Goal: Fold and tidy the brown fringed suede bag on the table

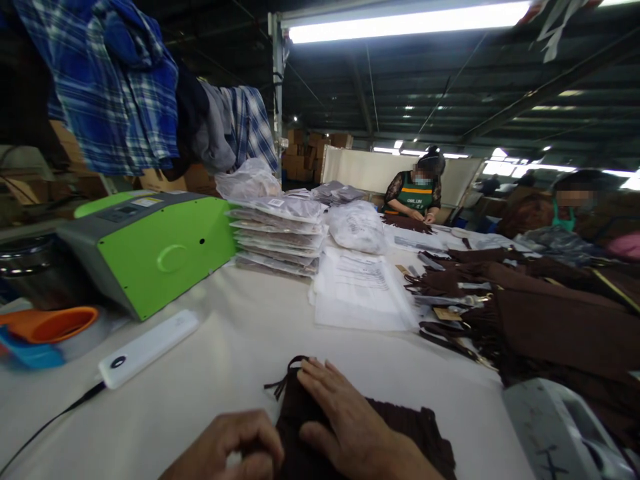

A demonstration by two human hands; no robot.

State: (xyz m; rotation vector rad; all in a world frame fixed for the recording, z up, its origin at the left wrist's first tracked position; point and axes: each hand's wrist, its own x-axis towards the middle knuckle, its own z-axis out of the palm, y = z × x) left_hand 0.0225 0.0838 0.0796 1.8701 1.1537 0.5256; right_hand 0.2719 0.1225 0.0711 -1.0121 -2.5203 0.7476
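Note:
A dark brown fringed garment [400, 433] lies folded on the white table [240, 360] right in front of me. My right hand [345, 417] rests flat on top of it, fingers spread toward its far edge. My left hand [240, 443] is curled at the garment's left edge, fingers pinched on the fabric. A thin brown strap [280, 383] loops out from the garment's far left corner.
A green and grey machine [150, 247] stands at the left, a white power bank [150, 347] with a cable before it. Bagged garments [280, 233] are stacked behind, flat plastic bags [360, 290] beside them. Brown garments [550, 320] pile up at right. Two other people work at the far end.

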